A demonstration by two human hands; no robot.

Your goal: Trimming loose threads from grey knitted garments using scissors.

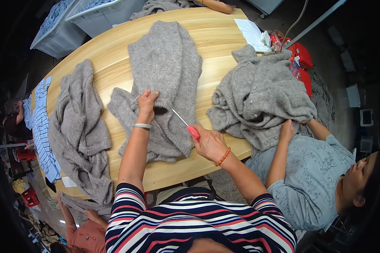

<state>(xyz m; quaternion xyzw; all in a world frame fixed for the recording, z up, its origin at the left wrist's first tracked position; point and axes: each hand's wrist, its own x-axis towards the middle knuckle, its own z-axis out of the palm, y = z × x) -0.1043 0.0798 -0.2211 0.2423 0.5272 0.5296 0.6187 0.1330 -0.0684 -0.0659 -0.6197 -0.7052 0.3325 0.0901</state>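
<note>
So I've got this grey knit cardigan (166, 84) spread flat in the middle of the worktop (215, 38), hem end hanging toward the near edge. My left hand (147, 103) is pressed down on it, fingers (150, 93) spread flat and pinning a fold rather than gripping anything. My right hand (209, 143) is closed around the red handle of a small pair of thread snips (183, 122), blades pointing in at the knit right beside my left hand. This stuff looks soft, fuzzy and floppy, light enough but stretchy, so I'd say it bunches and slides unless you hold it flat close to the spot you're working; grab it by the ribbed edge, not the loose knit, since the blades could snag it. The worktop is smooth pale wood with a rounded edge, probably a bit slick. Another grey cardigan (80, 130) droops over the left edge, and a heap of them (261, 97) sits at the right, where a person's hand (288, 128) is touching it. Plastic bins (71, 25) sit past the far corner.
</note>
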